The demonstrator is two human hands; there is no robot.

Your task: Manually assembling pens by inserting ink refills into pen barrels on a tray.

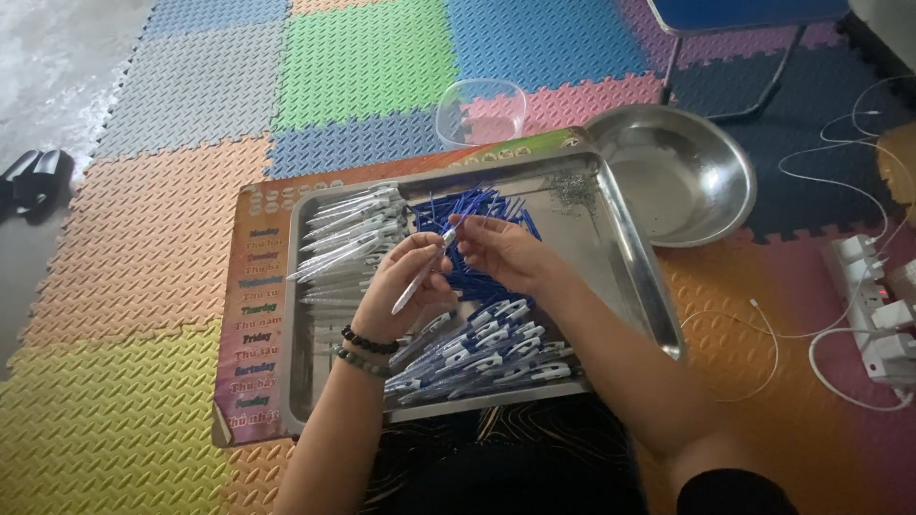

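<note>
On the far left, a bare grey floor strip (48, 57) meets a mat of interlocking foam tiles (143, 200) in orange, yellow, green, blue, grey and pink, each embossed with a ribbed tread pattern; a pair of dark slippers (33, 181) lies at the mat's edge. Near the centre, a flat printed board (250, 315) with coloured lettering lies under a shallow rectangular steel tray (620, 248), its metal dull and lightly reflective. In the tray's far left part lies a heap of clear plastic pen barrels (348, 234); at its middle, a pile of thin blue refills (477, 205); along its near edge, rows of assembled blue-and-white pens (496, 348); in its far right corner, a small cluster of tiny metal springs (572, 191). Above the tray's centre, the left hand (401, 286), with two bead bracelets at the wrist, closes its fingers around a clear pen barrel (420, 277) held aslant. Just right of it, the right hand (501, 250) pinches the barrel's upper end between thumb and fingertips. Beyond the tray stands a clear plastic tub (482, 110); to its right, touching the tray's corner, a round steel bowl (682, 172), smooth and shiny. On the far right, white cables (840, 162) trail to a white power strip (873, 305), and blue chair legs (744, 57) stand at the far edge.
</note>
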